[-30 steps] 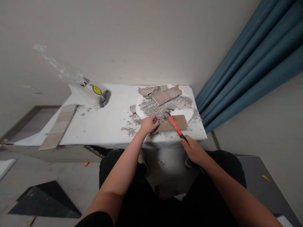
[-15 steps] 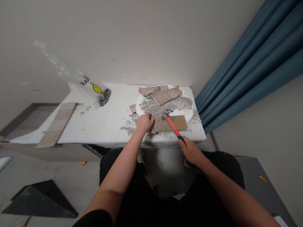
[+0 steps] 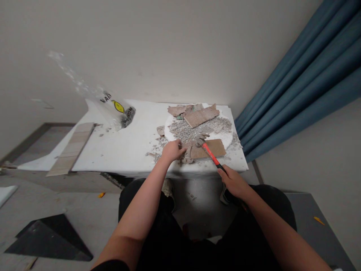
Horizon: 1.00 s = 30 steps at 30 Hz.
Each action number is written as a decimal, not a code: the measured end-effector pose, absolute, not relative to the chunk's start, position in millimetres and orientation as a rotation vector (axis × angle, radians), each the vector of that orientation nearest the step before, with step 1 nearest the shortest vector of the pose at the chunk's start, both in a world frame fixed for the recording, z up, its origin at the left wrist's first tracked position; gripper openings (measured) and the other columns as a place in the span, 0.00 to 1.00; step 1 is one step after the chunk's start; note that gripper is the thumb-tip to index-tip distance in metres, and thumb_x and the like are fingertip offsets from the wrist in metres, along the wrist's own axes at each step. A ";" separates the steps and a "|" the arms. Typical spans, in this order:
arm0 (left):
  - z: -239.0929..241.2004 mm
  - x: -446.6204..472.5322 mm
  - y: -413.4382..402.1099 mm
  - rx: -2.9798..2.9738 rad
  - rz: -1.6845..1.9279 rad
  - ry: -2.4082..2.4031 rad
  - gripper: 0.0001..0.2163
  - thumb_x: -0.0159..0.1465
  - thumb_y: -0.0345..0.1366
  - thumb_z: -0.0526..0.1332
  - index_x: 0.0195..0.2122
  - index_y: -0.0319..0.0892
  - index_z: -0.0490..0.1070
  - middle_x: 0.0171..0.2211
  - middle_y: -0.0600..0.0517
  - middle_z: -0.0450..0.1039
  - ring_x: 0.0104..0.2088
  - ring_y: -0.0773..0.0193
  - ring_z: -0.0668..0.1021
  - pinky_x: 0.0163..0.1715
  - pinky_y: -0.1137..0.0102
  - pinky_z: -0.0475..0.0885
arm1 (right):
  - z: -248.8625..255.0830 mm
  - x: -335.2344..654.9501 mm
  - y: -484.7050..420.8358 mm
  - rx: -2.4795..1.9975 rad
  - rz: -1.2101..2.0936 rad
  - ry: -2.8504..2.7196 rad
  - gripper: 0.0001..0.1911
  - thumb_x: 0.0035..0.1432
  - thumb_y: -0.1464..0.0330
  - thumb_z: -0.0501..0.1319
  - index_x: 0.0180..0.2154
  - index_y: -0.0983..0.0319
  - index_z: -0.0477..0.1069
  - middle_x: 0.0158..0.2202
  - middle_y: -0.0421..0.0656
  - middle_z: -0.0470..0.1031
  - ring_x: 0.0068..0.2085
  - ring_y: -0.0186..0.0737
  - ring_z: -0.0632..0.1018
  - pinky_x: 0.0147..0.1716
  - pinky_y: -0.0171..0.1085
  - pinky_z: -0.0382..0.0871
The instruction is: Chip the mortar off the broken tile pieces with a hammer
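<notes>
Seen from the head camera, both bare forearms reach forward from a dark lap to the near edge of a white worktop (image 3: 124,146). The right hand (image 3: 234,183) hangs just off that edge, fingers wrapped tight round the black end of a hammer (image 3: 210,152). Its red handle slants up and to the left, and the grey head rests on a flat brown tile piece (image 3: 210,147) lying near the front edge. The left hand (image 3: 172,151) sits palm down on the worktop just left of the tile, fingers curled and pressing on small broken bits beside it; whether it pinches anything I cannot tell. The tile piece is rectangular, dusty, with crumbled edges on its left. Behind it, grey rubble (image 3: 194,130) spreads over a round white board, with larger broken slabs (image 3: 201,114) at the back. A clear plastic bag (image 3: 117,109) lies further left, and a blue curtain (image 3: 299,86) hangs on the right.
</notes>
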<state>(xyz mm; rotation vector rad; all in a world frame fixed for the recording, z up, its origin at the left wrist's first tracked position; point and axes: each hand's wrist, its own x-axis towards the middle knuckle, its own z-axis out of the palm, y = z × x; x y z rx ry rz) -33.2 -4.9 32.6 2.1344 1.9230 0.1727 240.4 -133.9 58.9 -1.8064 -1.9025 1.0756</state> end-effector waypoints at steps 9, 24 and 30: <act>31.7 -33.0 -3.2 2.124 0.210 1.923 0.19 0.62 0.53 0.55 0.40 0.43 0.74 0.35 0.44 0.79 0.37 0.54 0.78 0.35 0.66 0.69 | 58.4 241.4 -131.8 -1.837 1.091 -1.931 0.15 0.67 0.58 0.47 0.33 0.59 0.62 0.29 0.41 0.71 0.31 0.39 0.72 0.31 0.36 0.60; 46.6 -2.1 47.8 2.229 0.005 1.995 0.13 0.58 0.39 0.59 0.39 0.41 0.79 0.38 0.39 0.79 0.42 0.49 0.79 0.40 0.63 0.73 | 52.1 239.3 -130.6 -1.858 1.079 -1.940 0.14 0.67 0.58 0.47 0.33 0.58 0.61 0.29 0.40 0.70 0.31 0.39 0.71 0.30 0.35 0.59; 44.5 4.2 67.5 2.313 -0.127 1.906 0.12 0.54 0.33 0.60 0.37 0.38 0.79 0.37 0.36 0.80 0.42 0.47 0.80 0.39 0.64 0.73 | 49.3 240.6 -129.1 -1.813 1.035 -1.967 0.14 0.67 0.59 0.47 0.34 0.59 0.62 0.31 0.42 0.71 0.35 0.40 0.72 0.34 0.36 0.61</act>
